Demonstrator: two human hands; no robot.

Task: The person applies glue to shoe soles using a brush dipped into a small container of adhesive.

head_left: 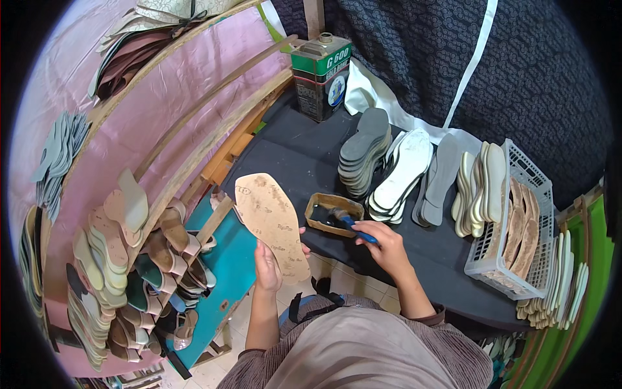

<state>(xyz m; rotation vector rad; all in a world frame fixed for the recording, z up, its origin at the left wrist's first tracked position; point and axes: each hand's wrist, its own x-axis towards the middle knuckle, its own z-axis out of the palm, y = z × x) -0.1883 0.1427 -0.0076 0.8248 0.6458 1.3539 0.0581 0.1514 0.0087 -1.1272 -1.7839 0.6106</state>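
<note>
My left hand is closed on a tan insole board with dark printed marks, tilted up toward me, thumb on its face and fingertips round the right edge. In my right hand is a brush with a blue handle. The brush's head dips into a small brown rectangular tub on the dark table. Dark stuff lies inside the tub; its kind I cannot tell. The insole board is apart from the tub and the brush.
Stacks of grey insoles, white insoles and cream insoles lie beyond the tub. A grey plastic crate holds brown soles at the right. A green and black metal can stands at the back. Shoes fill a rack at the left.
</note>
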